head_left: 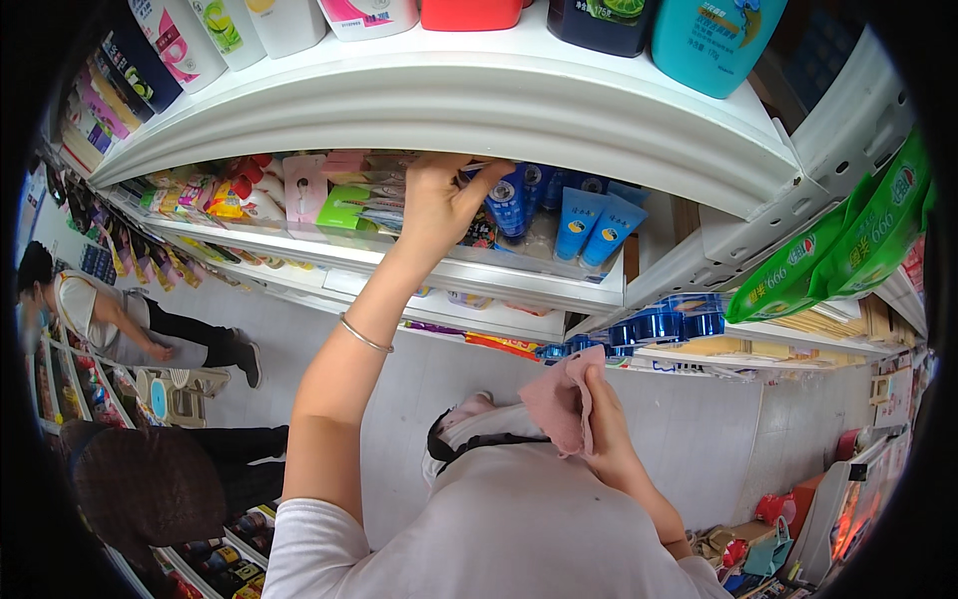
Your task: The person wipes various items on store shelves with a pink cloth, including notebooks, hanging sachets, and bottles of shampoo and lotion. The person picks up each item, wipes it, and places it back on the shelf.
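Observation:
My left hand [441, 196] reaches into a shelf compartment under the white upper shelf [449, 112]. Its fingertips are partly hidden beneath the shelf's edge, beside dark blue tubes [509, 206]; whether it grips anything does not show. Light blue tubes [578, 223] stand upright to the right of them. Left of the hand are a green packet [343, 207] and a pale pink packet [304, 187]. A folded pink cloth [557, 404] is in my right hand [610, 427], held in front of my body below the shelves.
Bottles, among them a teal one [711, 45], line the upper shelf. Green packs [831, 247] hang at the right beside the perforated metal upright [808, 195]. Two people stand in the aisle at the left, one in a white top [82, 307], near a stack of plastic stools [176, 397].

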{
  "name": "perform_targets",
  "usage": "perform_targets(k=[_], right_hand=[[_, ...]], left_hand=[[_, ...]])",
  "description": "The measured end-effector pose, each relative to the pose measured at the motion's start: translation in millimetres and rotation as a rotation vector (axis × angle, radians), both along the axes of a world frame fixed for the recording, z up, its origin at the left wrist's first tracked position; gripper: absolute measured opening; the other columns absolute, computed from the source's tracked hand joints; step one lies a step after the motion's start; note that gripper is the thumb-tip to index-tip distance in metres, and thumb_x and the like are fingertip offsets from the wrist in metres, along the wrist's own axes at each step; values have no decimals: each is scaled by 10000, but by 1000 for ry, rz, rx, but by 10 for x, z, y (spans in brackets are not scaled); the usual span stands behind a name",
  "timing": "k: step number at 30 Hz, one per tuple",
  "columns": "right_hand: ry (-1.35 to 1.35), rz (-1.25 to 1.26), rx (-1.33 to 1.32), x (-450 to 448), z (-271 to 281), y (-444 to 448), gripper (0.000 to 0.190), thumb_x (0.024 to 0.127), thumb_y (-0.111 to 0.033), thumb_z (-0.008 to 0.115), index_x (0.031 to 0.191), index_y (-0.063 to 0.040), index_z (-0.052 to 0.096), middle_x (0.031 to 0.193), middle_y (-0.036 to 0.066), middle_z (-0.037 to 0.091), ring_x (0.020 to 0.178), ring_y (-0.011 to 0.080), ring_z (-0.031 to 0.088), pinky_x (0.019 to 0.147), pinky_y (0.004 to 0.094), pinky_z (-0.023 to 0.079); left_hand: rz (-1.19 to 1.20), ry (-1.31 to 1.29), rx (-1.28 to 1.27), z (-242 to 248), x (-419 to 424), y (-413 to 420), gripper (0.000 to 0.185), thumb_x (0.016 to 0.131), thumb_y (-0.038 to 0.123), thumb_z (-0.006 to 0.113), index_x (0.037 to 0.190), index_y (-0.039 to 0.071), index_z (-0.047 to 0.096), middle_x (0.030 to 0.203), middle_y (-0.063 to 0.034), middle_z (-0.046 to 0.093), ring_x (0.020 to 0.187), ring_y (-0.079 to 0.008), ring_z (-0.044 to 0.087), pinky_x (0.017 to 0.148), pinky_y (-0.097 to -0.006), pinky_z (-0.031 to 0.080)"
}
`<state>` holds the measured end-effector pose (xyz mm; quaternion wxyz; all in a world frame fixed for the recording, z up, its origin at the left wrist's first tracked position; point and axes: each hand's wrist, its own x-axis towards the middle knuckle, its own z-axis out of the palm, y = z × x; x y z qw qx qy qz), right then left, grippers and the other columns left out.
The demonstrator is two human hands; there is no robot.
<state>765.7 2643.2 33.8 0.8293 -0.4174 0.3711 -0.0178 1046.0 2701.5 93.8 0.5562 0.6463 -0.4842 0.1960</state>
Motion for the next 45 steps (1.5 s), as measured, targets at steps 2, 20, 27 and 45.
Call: perform_targets(k=[2, 20, 27, 45], right_hand=[[-9, -62, 45, -21, 11, 4, 481, 933, -487, 447, 1136, -57, 518, 1005, 64, 564, 832, 140, 586, 619, 277, 506], [4, -72, 0, -31, 18, 68, 492, 929, -506, 439, 1120, -64, 542, 962, 31, 575, 870, 107, 560, 721, 254, 470], [-19, -132, -18, 14, -125, 128, 495, 912, -520, 459, 1138, -85, 527, 979, 44, 572, 806, 133, 589, 575, 268, 491], [15, -132, -54, -46, -140, 149, 517, 897, -556, 448, 1127, -97, 508, 925, 63, 570, 662, 172, 613, 384, 290, 454]], left_hand=[[-62, 31, 82, -17, 26, -20, 125, 766, 87, 685, 885, 46, 687, 809, -98, 680, 675, -217, 629, 601, -279, 484], [-211, -58, 337, 88, 27, -8, 135, 805, 166, 648, 836, 36, 672, 759, -104, 652, 661, -261, 605, 632, -324, 474], [-134, -122, 448, 115, 132, -6, 128, 814, 146, 646, 867, 32, 668, 805, -102, 652, 710, -269, 617, 670, -330, 495], [-191, -73, 392, 58, 71, -62, 172, 814, 203, 643, 863, 39, 654, 777, -126, 660, 705, -299, 634, 640, -355, 485]])
